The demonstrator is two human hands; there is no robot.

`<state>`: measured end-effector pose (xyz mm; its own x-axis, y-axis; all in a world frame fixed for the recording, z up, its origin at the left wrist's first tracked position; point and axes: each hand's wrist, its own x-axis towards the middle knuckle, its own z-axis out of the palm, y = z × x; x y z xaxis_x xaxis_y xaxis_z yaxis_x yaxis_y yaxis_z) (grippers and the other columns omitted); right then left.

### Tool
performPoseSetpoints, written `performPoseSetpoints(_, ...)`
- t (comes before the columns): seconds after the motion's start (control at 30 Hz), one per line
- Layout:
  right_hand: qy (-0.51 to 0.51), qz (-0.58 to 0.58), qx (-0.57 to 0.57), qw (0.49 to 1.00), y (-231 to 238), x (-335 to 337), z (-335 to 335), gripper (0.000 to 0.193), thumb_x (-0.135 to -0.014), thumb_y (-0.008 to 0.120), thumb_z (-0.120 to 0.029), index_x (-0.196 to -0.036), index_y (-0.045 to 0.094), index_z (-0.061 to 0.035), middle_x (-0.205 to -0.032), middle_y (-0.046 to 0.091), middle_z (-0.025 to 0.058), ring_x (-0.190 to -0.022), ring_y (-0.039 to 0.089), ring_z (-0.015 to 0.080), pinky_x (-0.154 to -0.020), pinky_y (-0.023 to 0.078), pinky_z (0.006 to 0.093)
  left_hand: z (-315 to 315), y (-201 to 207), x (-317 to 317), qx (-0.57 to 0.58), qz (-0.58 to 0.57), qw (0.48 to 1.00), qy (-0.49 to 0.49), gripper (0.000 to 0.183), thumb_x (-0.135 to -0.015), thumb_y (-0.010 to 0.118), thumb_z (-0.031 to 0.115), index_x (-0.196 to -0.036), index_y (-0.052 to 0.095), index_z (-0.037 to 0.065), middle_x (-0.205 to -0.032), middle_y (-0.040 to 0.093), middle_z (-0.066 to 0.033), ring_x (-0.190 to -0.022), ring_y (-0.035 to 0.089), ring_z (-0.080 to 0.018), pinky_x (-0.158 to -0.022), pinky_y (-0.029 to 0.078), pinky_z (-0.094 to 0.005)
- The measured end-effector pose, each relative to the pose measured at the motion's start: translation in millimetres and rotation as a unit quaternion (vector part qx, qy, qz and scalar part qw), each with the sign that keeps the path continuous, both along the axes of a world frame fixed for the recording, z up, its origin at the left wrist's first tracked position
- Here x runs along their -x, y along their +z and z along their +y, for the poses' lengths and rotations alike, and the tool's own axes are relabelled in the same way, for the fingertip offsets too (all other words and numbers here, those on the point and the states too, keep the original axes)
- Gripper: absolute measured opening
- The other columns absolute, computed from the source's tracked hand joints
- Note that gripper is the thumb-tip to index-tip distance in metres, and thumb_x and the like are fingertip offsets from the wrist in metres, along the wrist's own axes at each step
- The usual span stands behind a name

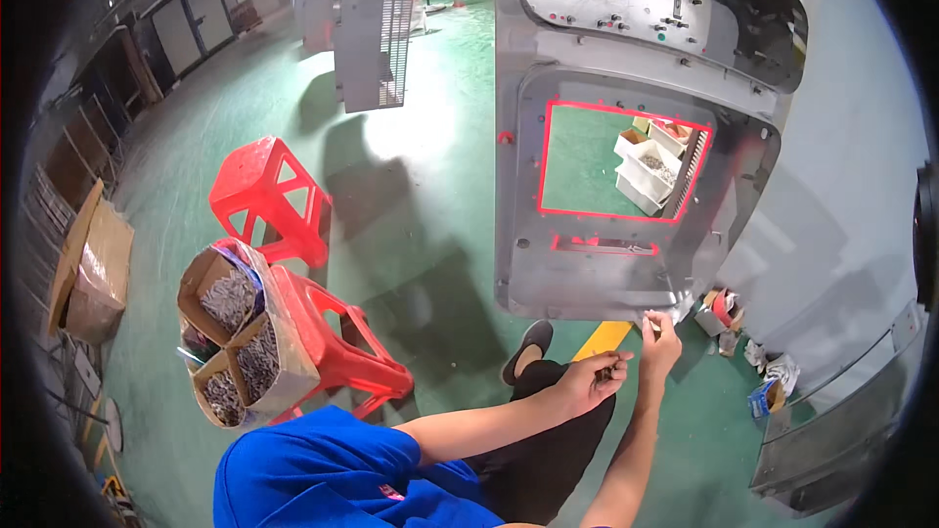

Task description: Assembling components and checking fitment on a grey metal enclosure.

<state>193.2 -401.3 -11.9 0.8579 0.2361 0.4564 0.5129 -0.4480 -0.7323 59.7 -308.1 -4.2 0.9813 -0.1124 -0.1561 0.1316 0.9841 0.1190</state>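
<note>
A large grey sheet-metal panel (606, 68) stands upright in front of me, with a red-edged rectangular opening (621, 161) and a narrow slot below it. My right hand (660, 337) reaches up to the panel's lower right corner, fingers pinched on a small fastener at the edge. My left hand (592, 381) is just below and left of it, cupped around several small dark fasteners. My knee in dark trousers (548, 430) lies under both hands.
Two red plastic stools (269, 196) stand at left; the nearer stool (337, 337) carries open cardboard boxes of screws (235, 337). White bins (650, 166) show through the opening. Small boxes and rags (729, 318) litter the green floor at right. A grey panel (841, 430) lies at lower right.
</note>
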Motion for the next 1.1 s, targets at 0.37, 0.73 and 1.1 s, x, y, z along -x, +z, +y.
performPoseSetpoints(0.37, -0.036, 0.061, -0.133, 0.989, 44, 1, -21, 0.006, -0.083, 0.064, -0.002, -0.081, 0.061, 0.0036, -0.077, 0.065, 0.0047, -0.071, 0.061, 0.0095, -0.064, 0.048, 0.0213, -22, 19, -6, 0.098, 0.027, 0.995, 0.016, 0.035, -0.093, 0.048, 0.001, -0.128, 0.043, -0.005, -0.128, 0.050, -0.0131, -0.123, 0.048, -0.0233, -0.101, 0.045, -0.0291)
performPoseSetpoints(0.73, -0.042, 0.036, -0.022, 0.998, 63, 99, -75, 0.015, -0.074, 0.073, -0.004, -0.089, 0.072, -0.0047, -0.099, 0.068, 0.0066, -0.097, 0.059, 0.0203, -0.085, 0.046, 0.0319, -42, 20, 7, 0.117, -0.110, 0.986, -0.043, 0.063, -0.099, 0.027, 0.046, -0.140, 0.032, -0.001, -0.132, 0.044, -0.0120, -0.117, 0.045, -0.0232, -0.111, 0.029, -0.0412)
performPoseSetpoints(1.1, 0.040, -0.044, 0.143, 0.988, 79, 135, -47, 0.025, -0.058, 0.076, -0.004, -0.082, 0.072, -0.0106, -0.082, 0.060, -0.0011, -0.081, 0.051, 0.0204, -0.070, 0.044, 0.0329, -31, 23, 10, 0.086, -0.087, 0.991, -0.059, 0.072, -0.096, 0.022, 0.056, -0.138, 0.037, -0.001, -0.141, 0.039, -0.0150, -0.131, 0.036, -0.0278, -0.111, 0.028, -0.0403)
